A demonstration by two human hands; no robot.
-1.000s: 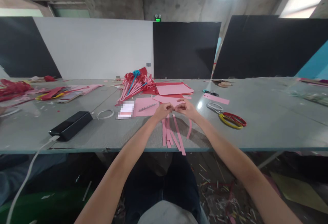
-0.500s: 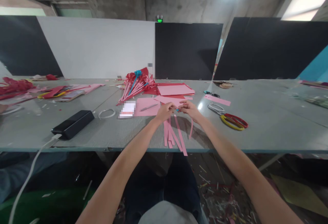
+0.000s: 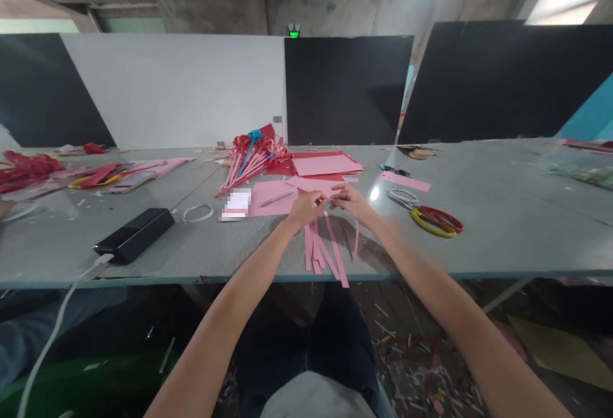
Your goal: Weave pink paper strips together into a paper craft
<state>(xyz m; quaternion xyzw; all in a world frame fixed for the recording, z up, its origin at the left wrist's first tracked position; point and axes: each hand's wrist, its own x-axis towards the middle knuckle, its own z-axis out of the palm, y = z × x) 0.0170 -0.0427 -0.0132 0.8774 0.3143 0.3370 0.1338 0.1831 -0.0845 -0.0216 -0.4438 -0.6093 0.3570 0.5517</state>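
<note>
My left hand and my right hand meet fingertip to fingertip just above the table, both closed in a pinch. A small blue bit shows between the fingertips; what else the left fingers grip is hidden. From under my right hand a narrow pink paper strip hangs in a curve, seemingly held by it. Several loose pink paper strips lie fanned out below the hands, one reaching past the table edge. Behind the hands is a pink paper sheet.
Red-and-yellow-handled scissors lie to the right, near a pink card strip. Leftward are a pen on pink paper, a white cable loop and a black power bank. Ribbon-topped pink sticks and stacked sheets lie farther back.
Both hands stay together in nearly the same pinch, with only slight finger movement. The whole view has shifted a little; the things on the table have not moved.
</note>
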